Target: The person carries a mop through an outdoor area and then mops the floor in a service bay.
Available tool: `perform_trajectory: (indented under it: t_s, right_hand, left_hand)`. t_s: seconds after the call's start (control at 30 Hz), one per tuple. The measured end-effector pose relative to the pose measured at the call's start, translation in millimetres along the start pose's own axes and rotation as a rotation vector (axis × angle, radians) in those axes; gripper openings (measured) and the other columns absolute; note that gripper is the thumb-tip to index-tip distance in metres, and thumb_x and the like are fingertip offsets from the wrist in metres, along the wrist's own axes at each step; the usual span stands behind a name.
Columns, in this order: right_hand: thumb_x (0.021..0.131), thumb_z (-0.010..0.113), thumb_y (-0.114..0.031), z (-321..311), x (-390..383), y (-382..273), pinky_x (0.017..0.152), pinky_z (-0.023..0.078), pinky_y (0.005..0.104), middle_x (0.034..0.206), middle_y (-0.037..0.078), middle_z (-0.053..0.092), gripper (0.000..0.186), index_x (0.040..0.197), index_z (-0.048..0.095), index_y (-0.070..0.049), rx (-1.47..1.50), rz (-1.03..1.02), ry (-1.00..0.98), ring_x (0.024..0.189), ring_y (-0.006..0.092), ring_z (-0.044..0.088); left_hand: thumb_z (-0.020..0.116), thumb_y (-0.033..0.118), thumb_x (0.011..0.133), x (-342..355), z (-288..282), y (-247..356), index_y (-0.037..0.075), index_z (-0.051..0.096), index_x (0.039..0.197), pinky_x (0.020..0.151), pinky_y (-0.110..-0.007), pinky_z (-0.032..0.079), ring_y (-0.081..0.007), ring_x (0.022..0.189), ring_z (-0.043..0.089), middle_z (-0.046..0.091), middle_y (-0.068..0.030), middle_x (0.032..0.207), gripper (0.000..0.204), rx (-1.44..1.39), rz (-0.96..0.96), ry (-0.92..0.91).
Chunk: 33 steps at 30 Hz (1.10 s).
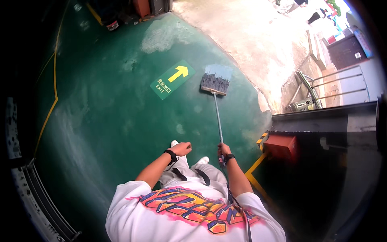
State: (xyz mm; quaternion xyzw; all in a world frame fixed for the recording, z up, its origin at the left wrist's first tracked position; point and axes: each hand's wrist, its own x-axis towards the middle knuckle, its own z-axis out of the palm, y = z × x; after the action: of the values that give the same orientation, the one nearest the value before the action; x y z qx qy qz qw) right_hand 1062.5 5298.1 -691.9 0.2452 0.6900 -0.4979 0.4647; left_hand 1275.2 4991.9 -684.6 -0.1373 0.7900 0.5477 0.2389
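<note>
My right hand (223, 150) is closed around the grey handle of a broom (218, 117), and the handle's end shows below the fist. The broom's wide head lies on the green floor ahead, with dark grey bristles and pale blue tips pointing away from me. My left hand (183, 149) hangs in front of my body, apart from the broom. Its fingers are curled in, with nothing seen in them. Dark bands circle both my wrists.
A green floor sign (172, 79) with a yellow arrow lies left of the broom head. Rough pale concrete (238, 28) borders the green floor. At right are a folded metal-framed cart (310, 94), a red box (280, 146) and a black-and-yellow striped edge (262, 141).
</note>
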Motion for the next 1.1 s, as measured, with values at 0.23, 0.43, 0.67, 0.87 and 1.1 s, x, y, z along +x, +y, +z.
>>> perform_trajectory:
  t_s: [0.23, 0.43, 0.67, 0.87, 1.1]
  right_hand:
    - [0.095, 0.058, -0.024, -7, -43, 224, 0.048, 0.042, 0.0361, 0.064, 0.004, 0.056, 0.026, 0.09, 0.064, 0.001, -0.298, -0.143, 0.205, 0.05, 0.0194, 0.055]
    - [0.101, 0.061, -0.034, 8, -77, 435, 0.049, 0.043, 0.0341, 0.065, 0.004, 0.057, 0.034, 0.092, 0.064, -0.002, -0.061, -0.285, 0.229, 0.052, 0.0169, 0.055]
    - [0.104, 0.062, -0.037, 27, -202, 589, 0.047, 0.039, 0.0314, 0.066, 0.003, 0.055, 0.037, 0.094, 0.063, -0.001, 0.217, -0.165, 0.203, 0.05, 0.0143, 0.05]
    - [0.105, 0.058, -0.029, 133, -295, 614, 0.045, 0.036, 0.0376, 0.056, 0.003, 0.053, 0.041, 0.074, 0.06, -0.002, 0.009, -0.338, 0.322, 0.046, 0.0154, 0.049]
    - [0.106, 0.055, -0.031, 276, -311, 671, 0.052, 0.043, 0.0362, 0.071, 0.005, 0.062, 0.035, 0.09, 0.062, 0.0, 0.259, -0.185, 0.33, 0.058, 0.0156, 0.059]
  left_hand:
    - [0.06, 0.024, 0.102, -93, -51, -115, -0.001, 0.064, 0.113, 0.074, -0.036, 0.059, -0.0206, 0.083, 0.072, 0.073, -0.0138, 0.098, 0.028, -0.253, -0.357, 0.077]
    - [0.063, 0.021, 0.1, -106, -79, -119, -0.002, 0.063, 0.11, 0.069, -0.037, 0.059, -0.0212, 0.081, 0.07, 0.071, -0.0121, 0.092, 0.025, 0.219, -0.335, -0.047]
    - [0.059, 0.021, 0.102, -134, 39, -70, -0.001, 0.064, 0.113, 0.075, -0.035, 0.058, -0.0212, 0.085, 0.071, 0.071, -0.0112, 0.097, 0.026, 0.25, 0.064, -0.124]
    - [0.048, 0.041, 0.108, -184, 244, -118, -0.002, 0.068, 0.12, 0.082, -0.037, 0.059, -0.0217, 0.091, 0.072, 0.074, -0.0138, 0.105, 0.049, 0.365, 0.024, -0.678]
    - [0.037, 0.05, 0.112, -201, 350, -254, -0.005, 0.061, 0.096, 0.066, -0.044, 0.061, -0.031, 0.068, 0.072, 0.069, -0.0179, 0.084, 0.062, 0.231, -0.151, -0.764]
